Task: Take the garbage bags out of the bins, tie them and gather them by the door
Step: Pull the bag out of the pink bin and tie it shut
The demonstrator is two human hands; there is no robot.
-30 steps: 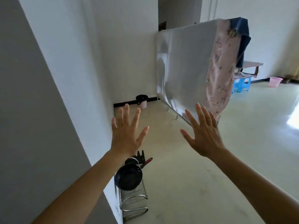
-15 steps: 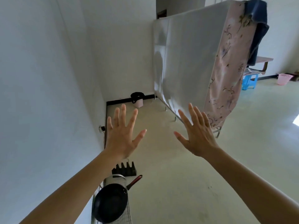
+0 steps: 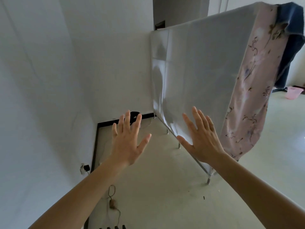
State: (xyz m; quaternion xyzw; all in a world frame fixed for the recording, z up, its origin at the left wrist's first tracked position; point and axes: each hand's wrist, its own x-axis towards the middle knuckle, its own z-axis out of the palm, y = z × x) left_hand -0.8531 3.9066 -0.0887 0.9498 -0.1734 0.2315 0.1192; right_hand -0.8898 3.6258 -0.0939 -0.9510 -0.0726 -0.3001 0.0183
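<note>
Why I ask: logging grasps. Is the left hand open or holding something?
Open: the left hand has its fingers spread straight, holding nothing.

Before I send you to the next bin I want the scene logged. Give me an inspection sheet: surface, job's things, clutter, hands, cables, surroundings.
Surface: floor pale and bare, a few small specks.
Job's things: bin with a black bag at the far wall, partly hidden by the left fingers; bag not yet taken out.
Clutter: pink basin on the floor far right; dark items at the bottom edge, cannot tell what.
Hands: left hand and right hand both raised, fingers spread, holding nothing.
Cables: plug in a wall socket; cable loose on the floor by the left wall.
Surroundings: white-covered wardrobe on legs, floral cloth and blue cloth draped over its end.
</note>
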